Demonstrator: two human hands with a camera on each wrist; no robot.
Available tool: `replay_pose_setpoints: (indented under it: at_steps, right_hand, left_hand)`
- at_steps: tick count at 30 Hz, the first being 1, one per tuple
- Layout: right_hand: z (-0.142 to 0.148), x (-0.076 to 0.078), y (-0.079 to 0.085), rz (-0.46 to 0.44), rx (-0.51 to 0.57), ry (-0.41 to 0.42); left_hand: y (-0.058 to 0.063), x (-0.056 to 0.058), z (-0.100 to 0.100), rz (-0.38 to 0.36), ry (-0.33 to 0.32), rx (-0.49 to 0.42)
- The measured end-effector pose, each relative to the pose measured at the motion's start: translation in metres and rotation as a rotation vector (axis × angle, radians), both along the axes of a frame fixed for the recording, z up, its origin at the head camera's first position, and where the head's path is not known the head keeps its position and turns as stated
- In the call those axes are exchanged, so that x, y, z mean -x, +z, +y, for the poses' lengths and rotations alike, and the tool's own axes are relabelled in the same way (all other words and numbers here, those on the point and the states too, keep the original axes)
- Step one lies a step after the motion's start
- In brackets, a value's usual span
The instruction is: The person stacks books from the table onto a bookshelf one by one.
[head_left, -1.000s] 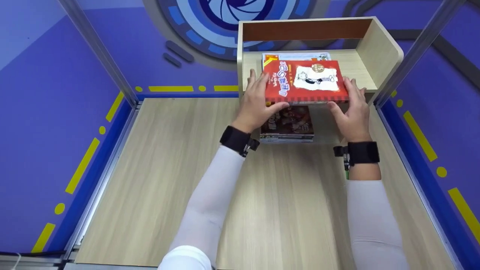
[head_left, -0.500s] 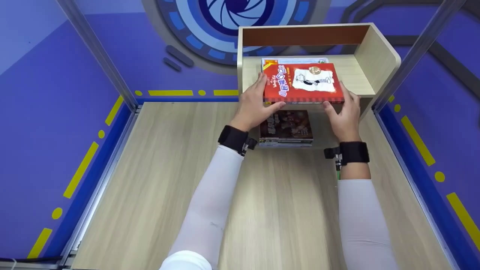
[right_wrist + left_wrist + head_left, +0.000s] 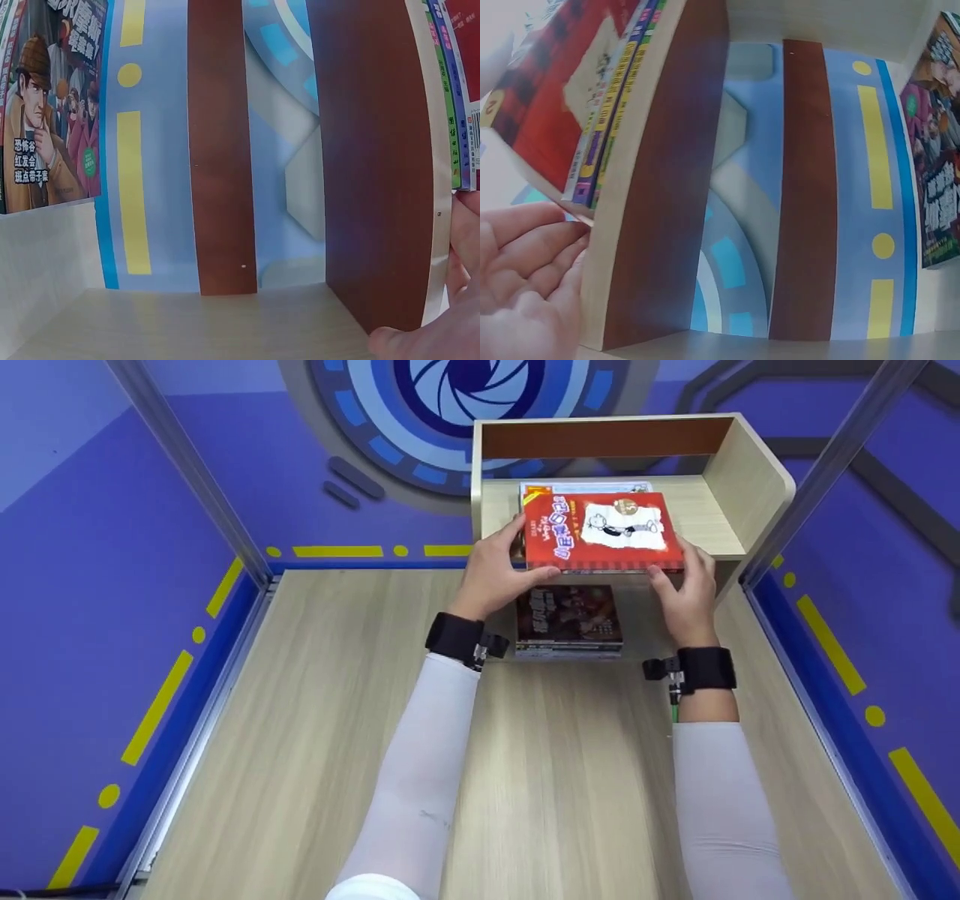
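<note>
A red comic book (image 3: 615, 532) lies cover up on a stack of books on the upper board of a wooden shelf (image 3: 720, 517). Under and behind it shows a white-orange book (image 3: 592, 487). My left hand (image 3: 495, 566) lies at the stack's left end, its thumb stretched along the front edge. At the right end my right hand (image 3: 690, 592) touches the side, thumb at the front. Several spines (image 3: 619, 105) show beneath the red cover in the left wrist view. There, the left fingers (image 3: 536, 251) look nearly straight. The right fingertips are mostly hidden behind the board.
On the lower board sits another stack, topped by a dark-covered book (image 3: 570, 615). Its detective cover (image 3: 56, 120) shows in the right wrist view. A wood-grain table (image 3: 360, 697) extends in front, bounded by blue-purple side walls (image 3: 112, 607) and metal posts.
The shelf, books and hands sit slightly lower in the head view, as the view shifts. Both hands stay at the ends of the red book's stack; the left fingers show slightly less beyond its edge.
</note>
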State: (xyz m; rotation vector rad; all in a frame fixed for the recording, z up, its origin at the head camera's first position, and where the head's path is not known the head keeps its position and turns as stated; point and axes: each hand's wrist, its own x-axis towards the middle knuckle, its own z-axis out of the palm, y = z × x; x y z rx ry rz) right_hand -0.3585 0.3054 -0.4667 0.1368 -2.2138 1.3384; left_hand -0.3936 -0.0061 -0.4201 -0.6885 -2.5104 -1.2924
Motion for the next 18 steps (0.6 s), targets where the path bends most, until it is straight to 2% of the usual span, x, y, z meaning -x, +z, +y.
replay_pose_setpoints:
  at_steps: [8, 18]
  right_hand:
    - [-0.003, 0.0, 0.004, -0.043, -0.006, 0.008]
    - [-0.004, 0.002, 0.01, -0.063, -0.027, -0.068]
  left_hand:
    - [0.006, -0.002, -0.003, -0.068, 0.011, -0.011]
    - [0.01, -0.002, 0.004, -0.101, 0.062, -0.032]
